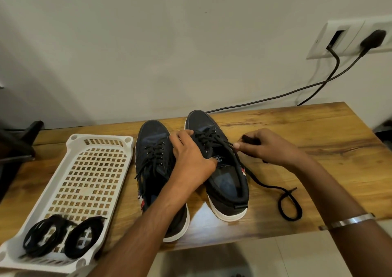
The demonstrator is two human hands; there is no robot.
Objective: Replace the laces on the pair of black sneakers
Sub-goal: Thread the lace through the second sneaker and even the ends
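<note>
The right hand (pixel 268 147) pinches a black lace (pixel 263 184) between thumb and fingertip just at the top eyelets of the right sneaker (pixel 220 170), the other fingers curled in; from the pinch the lace trails toward 5 o'clock over the wooden table (pixel 318 141) and ends in a loose loop. A metal bangle (pixel 350 220) circles that forearm. The left hand (pixel 191 155) grips the same sneaker across its laced front, fingers curled over the tongue and thumb on the near side. At 9 o'clock of it, touching or nearly so, stands the left sneaker (pixel 154 162), laced, its ends lying loose. Farther toward 9 o'clock a white perforated tray (pixel 89 170) lies beside the shoes, holding two coiled black laces (pixel 63 236) at its near end. At 1 o'clock, two black cables (pixel 318 83) run up the wall to a socket plate (pixel 350 39).
</note>
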